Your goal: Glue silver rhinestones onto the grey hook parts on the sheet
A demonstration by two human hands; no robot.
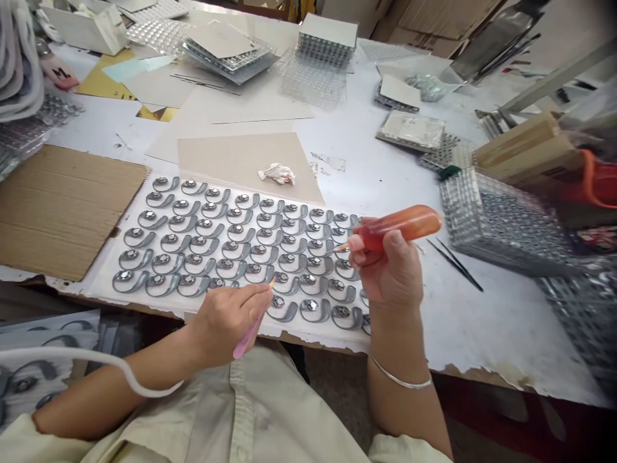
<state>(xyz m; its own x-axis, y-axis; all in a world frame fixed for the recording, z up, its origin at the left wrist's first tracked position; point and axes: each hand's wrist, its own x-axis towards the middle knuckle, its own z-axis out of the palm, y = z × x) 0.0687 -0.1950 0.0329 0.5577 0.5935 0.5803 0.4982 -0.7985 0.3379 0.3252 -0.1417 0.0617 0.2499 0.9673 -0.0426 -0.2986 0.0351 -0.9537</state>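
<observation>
My left hand (233,323) is closed round a slim pink tool (248,335), whose yellowish tip points away from me over the front rows. In my right hand (389,267) lies an orange squeeze bottle (402,226), its thin nozzle aimed left above the pieces on the right. Beneath both hands spreads a white sheet (108,273) bearing several rows of grey curved pieces (289,313), each with a round clear stone in a dark setting. The hands hide some pieces. I cannot tell whether either tip touches one.
Brown cardboard (62,209) lies to the left. Behind the sheet, a crumpled white wad (277,173) rests on beige card (231,154). Dark tweezers (456,263) and stacked silvery stone packs (501,218) are on the right. A white tube (96,355) crosses my left forearm.
</observation>
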